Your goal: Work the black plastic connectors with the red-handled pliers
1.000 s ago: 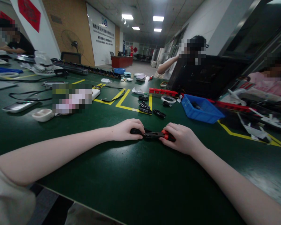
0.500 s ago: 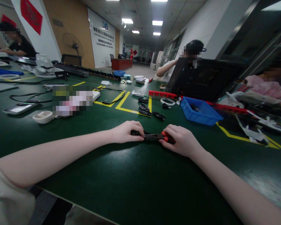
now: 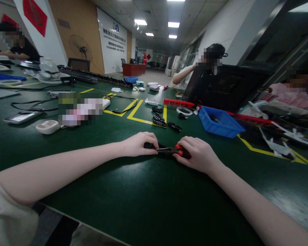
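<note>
My right hand [image 3: 195, 152] is closed around the red-and-black handles of long-nosed pliers [image 3: 170, 150]. The jaws point left, and their tips reach the fingertips of my left hand [image 3: 143, 144]. That hand is closed on a small black part [image 3: 149, 146], mostly covered by the fingers, so its kind does not show. Both hands are low over the green table [image 3: 133, 198]. Beyond them lie several small black parts [image 3: 159, 119], some inside a yellow-taped outline, with another black piece [image 3: 174, 126] just outside it.
A blue bin [image 3: 219, 124] with dark items stands to the right. Behind it, a large black panel [image 3: 226, 85] leans beside a co-worker [image 3: 212, 56]. A white case [image 3: 47, 127], a phone-like device [image 3: 23, 117] and a black cable [image 3: 38, 106] lie left. A red strip [image 3: 178, 103] lies farther back.
The pliers and my right hand have shifted slightly left, the tips now right at my left fingertips. My left hand stays nearly in place.
</note>
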`<state>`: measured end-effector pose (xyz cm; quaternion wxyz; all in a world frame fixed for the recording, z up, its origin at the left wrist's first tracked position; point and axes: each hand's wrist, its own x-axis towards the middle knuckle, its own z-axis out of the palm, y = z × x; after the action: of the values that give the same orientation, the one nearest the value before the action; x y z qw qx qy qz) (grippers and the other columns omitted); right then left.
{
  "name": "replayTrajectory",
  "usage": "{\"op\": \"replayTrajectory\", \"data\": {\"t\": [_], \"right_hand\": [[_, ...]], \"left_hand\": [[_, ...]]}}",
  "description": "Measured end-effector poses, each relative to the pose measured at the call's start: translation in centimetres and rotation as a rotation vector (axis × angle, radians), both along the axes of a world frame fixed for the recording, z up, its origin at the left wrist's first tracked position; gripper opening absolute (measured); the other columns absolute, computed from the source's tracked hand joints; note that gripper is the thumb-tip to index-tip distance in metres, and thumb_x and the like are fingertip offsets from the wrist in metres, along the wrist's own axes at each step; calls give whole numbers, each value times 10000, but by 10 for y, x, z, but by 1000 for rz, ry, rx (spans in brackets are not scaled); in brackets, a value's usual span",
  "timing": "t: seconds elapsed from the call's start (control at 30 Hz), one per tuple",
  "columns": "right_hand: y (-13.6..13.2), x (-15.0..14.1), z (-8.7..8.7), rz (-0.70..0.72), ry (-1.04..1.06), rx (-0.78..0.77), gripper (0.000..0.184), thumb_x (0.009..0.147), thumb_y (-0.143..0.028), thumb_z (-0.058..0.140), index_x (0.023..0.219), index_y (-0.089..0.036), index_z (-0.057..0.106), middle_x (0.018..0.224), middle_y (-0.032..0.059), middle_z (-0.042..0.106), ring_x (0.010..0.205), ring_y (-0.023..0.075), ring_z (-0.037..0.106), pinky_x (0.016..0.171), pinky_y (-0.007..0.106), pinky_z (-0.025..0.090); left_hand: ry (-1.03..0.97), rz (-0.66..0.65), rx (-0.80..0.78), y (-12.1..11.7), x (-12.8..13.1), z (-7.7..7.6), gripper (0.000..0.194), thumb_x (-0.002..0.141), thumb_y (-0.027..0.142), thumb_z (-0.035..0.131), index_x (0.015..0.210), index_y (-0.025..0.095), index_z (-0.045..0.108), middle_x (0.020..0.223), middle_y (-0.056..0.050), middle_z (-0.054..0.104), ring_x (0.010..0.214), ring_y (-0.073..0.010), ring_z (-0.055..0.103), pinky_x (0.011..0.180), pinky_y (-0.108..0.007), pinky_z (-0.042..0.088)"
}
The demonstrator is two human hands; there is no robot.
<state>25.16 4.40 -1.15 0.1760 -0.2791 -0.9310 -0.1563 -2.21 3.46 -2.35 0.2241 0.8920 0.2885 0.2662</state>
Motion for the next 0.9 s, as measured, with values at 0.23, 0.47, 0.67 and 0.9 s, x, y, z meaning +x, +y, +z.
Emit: {"op": "replayTrajectory", "data": {"t": [0.23, 0.47, 0.67, 0.9], "right_hand": [[-1, -2, 0, -15, -11, -50, 236, 864, -393, 575, 853, -159, 603, 832, 75, 636, 691, 175, 574, 628, 300, 436], [-5, -6, 1, -43, 31, -122, 233, 880, -397, 545, 848, -170, 587, 814, 67, 624, 666, 168, 566, 603, 292, 423], [-6, -10, 3, -51, 13, -125, 245, 879, -410, 547, 853, -170, 587, 819, 69, 626, 671, 176, 573, 605, 301, 422], [-7, -9, 4, -54, 26, -123, 223, 879, -401, 547, 855, -183, 584, 816, 65, 629, 670, 177, 574, 602, 300, 419]], "left_hand": [[-2, 9, -2, -1, 1, 1, 120, 863, 262, 678, 911, 153, 696, 992, -62, 627, 934, -187, 600, 845, -306, 454], [0, 7, -18, -1, 0, 1, 135, 861, 262, 676, 938, 152, 691, 997, -65, 628, 933, -188, 598, 850, -313, 457], [-19, -2, -46, 1, -1, 0, 140, 860, 272, 677, 937, 159, 704, 1010, -65, 630, 948, -188, 604, 865, -321, 459], [-42, 3, -90, 1, 0, 1, 111, 857, 254, 676, 901, 156, 706, 1004, -61, 636, 928, -179, 615, 863, -322, 466]]}}
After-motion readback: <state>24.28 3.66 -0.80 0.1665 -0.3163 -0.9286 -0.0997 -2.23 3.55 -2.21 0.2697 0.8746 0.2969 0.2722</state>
